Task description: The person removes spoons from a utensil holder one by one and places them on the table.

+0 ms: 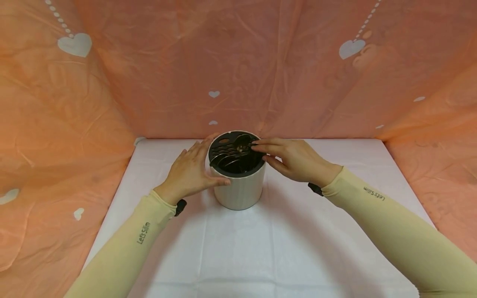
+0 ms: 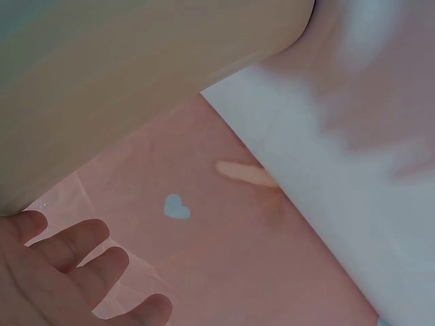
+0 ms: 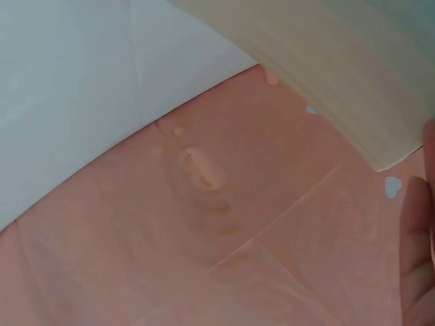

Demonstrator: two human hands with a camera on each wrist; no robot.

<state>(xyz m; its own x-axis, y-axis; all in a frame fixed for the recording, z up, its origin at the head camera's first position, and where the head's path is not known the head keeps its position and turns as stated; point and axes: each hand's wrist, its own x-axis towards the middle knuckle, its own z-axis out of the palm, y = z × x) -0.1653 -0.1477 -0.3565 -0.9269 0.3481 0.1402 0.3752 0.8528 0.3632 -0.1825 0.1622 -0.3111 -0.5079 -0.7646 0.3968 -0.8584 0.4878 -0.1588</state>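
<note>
**Holder (image 1: 239, 192) between my 2 hands**

Head: it's near the table's (image 1: 238, 248) far edge; left hand (image 1: 190, 171) spread against it, right hand (image 1: 298, 159) at cutlery (image 1: 242, 145), pinch unclear. Probably adjusting pieces; next needs steadiness.
Left wrist: fingers (image 2: 102, 273) parted.
Right wrist: hand cropped.

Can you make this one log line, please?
white container: upright on white table | left hand: against its side | right hand: fingers at its dark top, grip unclear

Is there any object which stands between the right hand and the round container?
No, nothing visible. In the head view, the right hand reaches over the right edge of the round container. The left hand is at the opposite side, out of its way.
</note>
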